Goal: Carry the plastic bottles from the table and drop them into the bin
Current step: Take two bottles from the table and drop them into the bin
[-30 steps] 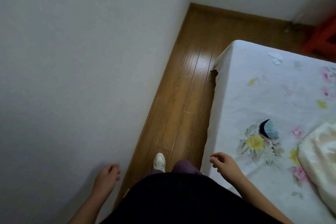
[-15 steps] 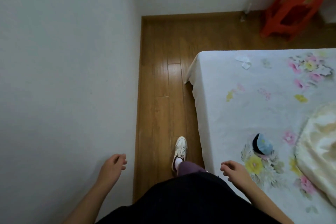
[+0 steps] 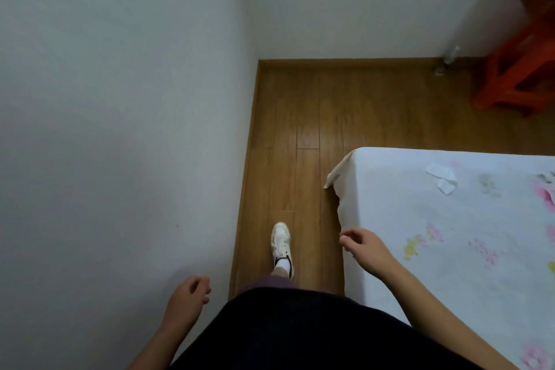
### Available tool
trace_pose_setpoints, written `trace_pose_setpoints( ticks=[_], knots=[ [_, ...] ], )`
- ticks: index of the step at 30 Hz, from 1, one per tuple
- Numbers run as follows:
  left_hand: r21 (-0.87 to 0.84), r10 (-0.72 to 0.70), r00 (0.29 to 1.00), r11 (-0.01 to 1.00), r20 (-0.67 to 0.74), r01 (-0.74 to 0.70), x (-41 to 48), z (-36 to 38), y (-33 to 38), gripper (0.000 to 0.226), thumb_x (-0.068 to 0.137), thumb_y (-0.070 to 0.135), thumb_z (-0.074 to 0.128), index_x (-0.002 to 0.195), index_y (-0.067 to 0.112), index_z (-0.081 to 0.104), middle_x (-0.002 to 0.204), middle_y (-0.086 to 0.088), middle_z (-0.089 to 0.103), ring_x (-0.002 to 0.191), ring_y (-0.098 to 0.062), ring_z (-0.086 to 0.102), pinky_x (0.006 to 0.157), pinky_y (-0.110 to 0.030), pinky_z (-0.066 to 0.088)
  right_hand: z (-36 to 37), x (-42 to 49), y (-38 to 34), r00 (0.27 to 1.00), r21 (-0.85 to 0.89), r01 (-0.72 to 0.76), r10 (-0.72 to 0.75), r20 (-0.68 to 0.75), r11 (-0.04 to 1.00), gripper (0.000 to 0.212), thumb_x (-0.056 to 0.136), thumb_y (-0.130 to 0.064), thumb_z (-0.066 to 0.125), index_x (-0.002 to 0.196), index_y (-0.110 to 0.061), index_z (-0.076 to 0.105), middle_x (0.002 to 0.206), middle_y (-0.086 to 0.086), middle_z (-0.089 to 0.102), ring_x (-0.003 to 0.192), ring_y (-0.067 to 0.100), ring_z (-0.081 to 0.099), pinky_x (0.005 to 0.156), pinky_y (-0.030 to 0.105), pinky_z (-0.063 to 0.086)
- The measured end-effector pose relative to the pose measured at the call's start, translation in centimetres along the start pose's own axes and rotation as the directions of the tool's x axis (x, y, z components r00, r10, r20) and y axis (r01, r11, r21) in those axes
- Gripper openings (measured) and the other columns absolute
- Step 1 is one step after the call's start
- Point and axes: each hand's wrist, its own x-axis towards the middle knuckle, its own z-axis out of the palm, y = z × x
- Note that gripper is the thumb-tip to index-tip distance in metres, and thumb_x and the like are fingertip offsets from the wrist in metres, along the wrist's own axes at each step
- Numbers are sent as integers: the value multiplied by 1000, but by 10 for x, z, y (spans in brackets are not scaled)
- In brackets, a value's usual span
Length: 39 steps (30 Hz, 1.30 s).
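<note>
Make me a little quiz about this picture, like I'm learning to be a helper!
1. True or false: the right hand is carrying a plastic bottle.
2. What colour is the stool in the far corner? A) blue B) red-orange C) green
3. Fill in: the white sneaker is stepping on the ______ floor, between the wall and the flowered sheet.

Key:
1. False. Both the right hand and the left hand are empty, with fingers loosely curled.
2. B
3. wooden
</note>
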Motion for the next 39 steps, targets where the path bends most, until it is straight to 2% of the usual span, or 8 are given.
trace_pose_setpoints(
  ticks=[5,11,16,18,21,27,33,39],
  knots=[
    [25,4,1000,1000,25,-5,77,-5,75,25,100,26,55,86,12,70,86,-10,75,70,-24,70,65,-35,49,-26,59,-19,992,23,-110,111,-61,994,20,94,-33,58,106,-20,67,99,-3,68,92,12,64,77,26,48],
    [123,131,977,980,171,-154,156,-6,215,25,101,29,52,90,15,69,89,-5,73,80,-22,70,69,-34,51,-63,103,-20,940,153,-282,305,-156,947,7,88,-21,64,87,-17,70,85,4,74,83,25,71,80,43,55],
    [161,224,942,950,250,-269,207,2,327,25,102,29,50,92,16,69,89,-2,72,83,-20,70,71,-34,53,-86,133,-21,879,298,-385,445,-169,874,10,88,-17,62,84,-13,71,83,10,75,78,27,70,76,41,54],
    [166,231,934,945,273,-282,226,6,361,26,102,29,50,92,14,69,89,-4,72,83,-21,70,68,-32,50,-97,154,-22,856,338,-429,497,-143,838,14,88,-17,60,83,-10,71,86,15,74,71,25,66,67,36,49],
    [186,215,938,944,271,-271,259,12,401,27,102,28,50,92,13,69,88,-5,72,83,-23,70,68,-32,51,-117,197,-33,840,383,-456,531,-112,803,16,89,-16,59,85,-7,71,91,16,74,71,23,63,63,32,46],
    [220,66,975,969,211,-113,324,10,457,24,101,27,52,92,13,69,90,-10,74,75,-24,68,65,-33,49,-186,316,-97,869,381,-431,490,-69,818,15,91,-19,57,88,-11,69,93,15,74,79,25,67,70,35,52],
    [188,-3,987,982,161,-28,373,13,537,24,101,24,52,94,8,68,92,-17,73,69,-26,65,62,-31,45,-280,426,-194,962,289,-209,250,-112,934,10,93,-24,62,96,-18,70,91,4,74,83,20,70,78,38,54],
    [219,-17,983,975,185,-25,411,52,641,23,102,21,51,96,5,66,85,-20,72,63,-25,60,56,-30,42,-363,489,-236,963,344,-127,199,-182,930,13,92,-30,63,100,-23,70,94,-2,73,88,17,69,69,28,52]
  ],
)
